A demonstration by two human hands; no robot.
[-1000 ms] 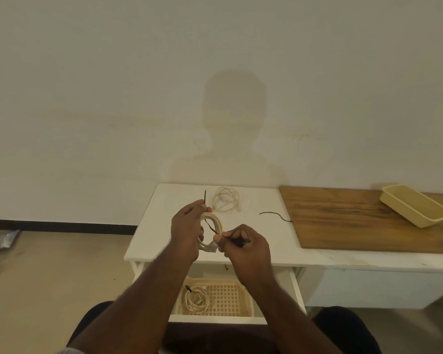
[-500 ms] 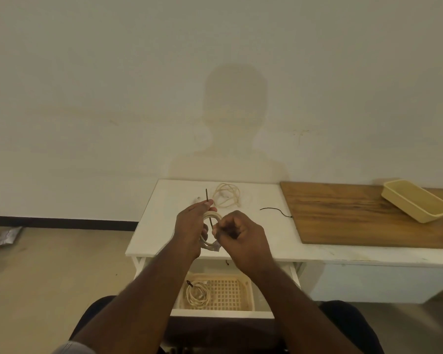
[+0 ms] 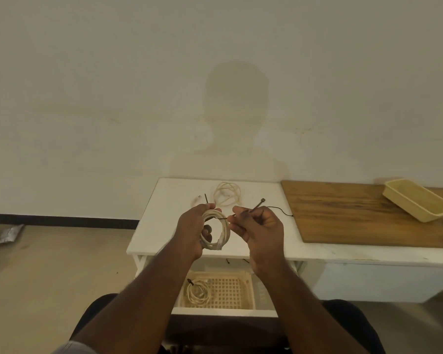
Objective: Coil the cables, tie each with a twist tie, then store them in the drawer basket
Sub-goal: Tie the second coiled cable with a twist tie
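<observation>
Now pulled apart, left hand (image 3: 193,229) gripping the coiled cream round cable (image 3: 215,232), right hand (image 3: 257,227) pinching the thin black twist tie (image 3: 255,208) drawn taut between hands — tying underway above the worktop (image 3: 164,221).

Matt white tabletop (image 3: 164,226), grained wood board (image 3: 356,215), perforated plastic basket (image 3: 230,292), smooth pale cable (image 3: 215,231).

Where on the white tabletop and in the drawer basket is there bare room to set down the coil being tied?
Free: the white tabletop left of the left hand, and the lattice basket floor right of the tied cream coil. Crowded: the back middle, around the loose cream cable and black twist tie.
</observation>
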